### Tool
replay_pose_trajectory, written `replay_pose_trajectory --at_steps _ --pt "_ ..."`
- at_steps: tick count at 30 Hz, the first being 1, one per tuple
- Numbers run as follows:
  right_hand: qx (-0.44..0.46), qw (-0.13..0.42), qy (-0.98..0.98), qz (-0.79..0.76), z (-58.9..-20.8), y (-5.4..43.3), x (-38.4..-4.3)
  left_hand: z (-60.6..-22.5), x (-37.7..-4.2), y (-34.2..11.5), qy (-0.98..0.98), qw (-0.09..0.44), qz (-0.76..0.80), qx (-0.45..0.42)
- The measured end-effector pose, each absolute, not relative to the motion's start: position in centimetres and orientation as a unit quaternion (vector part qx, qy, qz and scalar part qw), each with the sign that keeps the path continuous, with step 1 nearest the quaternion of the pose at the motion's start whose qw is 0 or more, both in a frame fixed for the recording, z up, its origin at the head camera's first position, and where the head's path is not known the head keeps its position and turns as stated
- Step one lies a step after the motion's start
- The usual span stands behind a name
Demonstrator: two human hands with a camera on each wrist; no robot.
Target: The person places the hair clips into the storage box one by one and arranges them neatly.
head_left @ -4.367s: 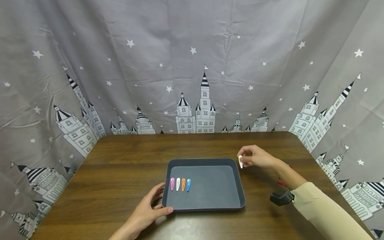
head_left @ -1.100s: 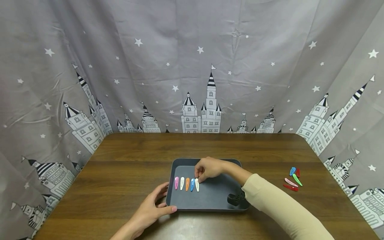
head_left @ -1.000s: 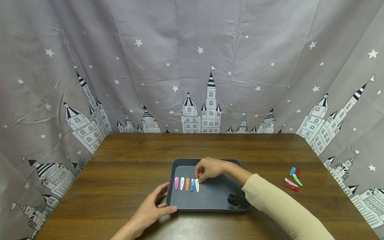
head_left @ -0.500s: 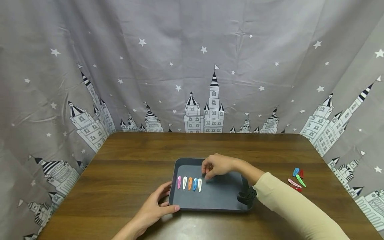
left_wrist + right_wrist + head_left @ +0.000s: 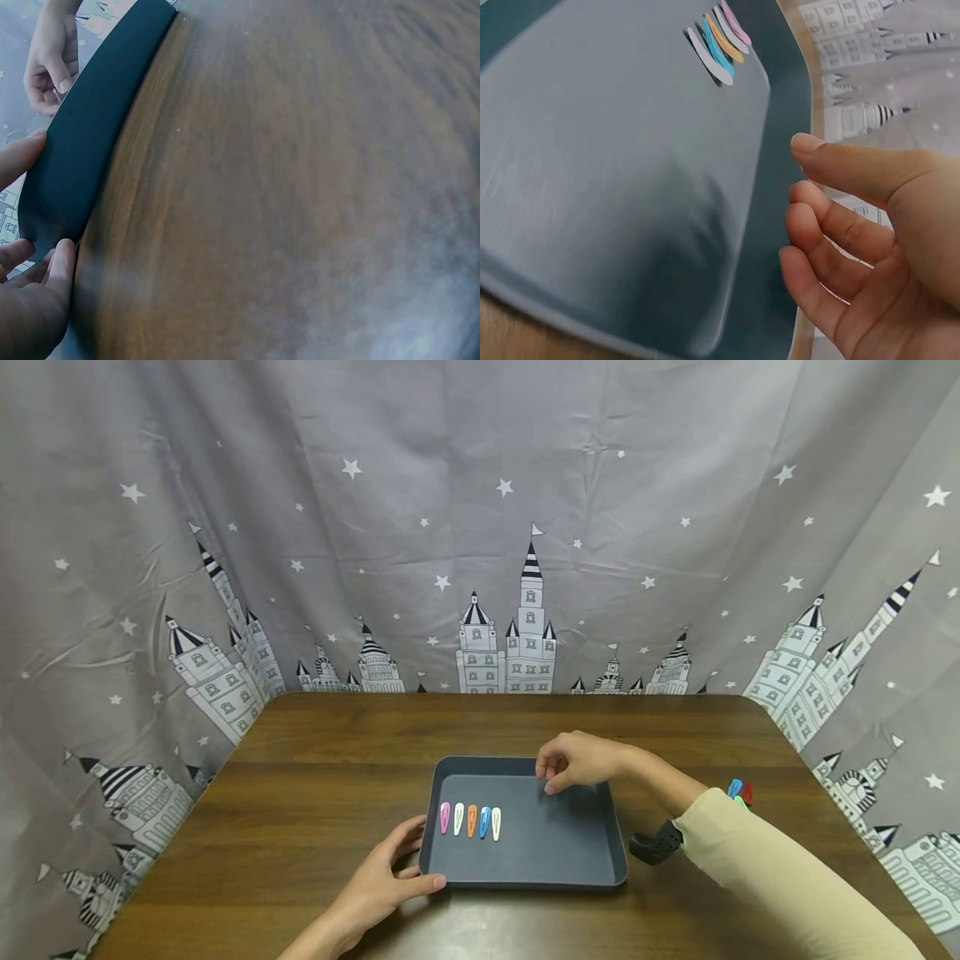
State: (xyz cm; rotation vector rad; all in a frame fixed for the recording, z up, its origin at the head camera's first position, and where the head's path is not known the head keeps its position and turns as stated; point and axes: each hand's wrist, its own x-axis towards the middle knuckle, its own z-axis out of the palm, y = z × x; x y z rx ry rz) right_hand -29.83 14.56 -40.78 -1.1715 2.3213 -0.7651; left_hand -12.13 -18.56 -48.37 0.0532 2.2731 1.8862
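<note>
A dark grey rectangular tray (image 5: 555, 856) lies on the table. In its left part several snap hair clips stand in a row: a pink clip (image 5: 445, 818), a white clip (image 5: 458, 819), an orange clip (image 5: 472, 821), a blue clip (image 5: 485, 822) and another white clip (image 5: 497, 824). My left hand (image 5: 382, 877) grips the tray's near left corner, thumb on the front wall and fingers along the left side. Over the far right part of the tray hovers my right hand (image 5: 581, 760), its fingers loosely bent with nothing between them, as the right wrist view confirms.
On the wooden table (image 5: 315, 777), right of the tray, lie more hair clips, partly behind the right sleeve: a blue clip (image 5: 734, 788), a red clip (image 5: 747, 793) and a bit of green. A grey curtain (image 5: 375, 527) with printed castles hangs behind the table.
My right hand brought a white clip into the tray, laid it right of the blue one, let go and moved up and right. My left hand keeps its hold on the tray.
</note>
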Motion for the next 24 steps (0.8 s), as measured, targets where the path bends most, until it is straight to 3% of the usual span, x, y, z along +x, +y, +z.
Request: replay_pose_trajectory --at_steps 24 --pt "-0.368 0.191 0.85 -0.326 -39.5 23.0 -29.8 -48.4 -12.3 -18.5 0.766 0.093 0.636 0.019"
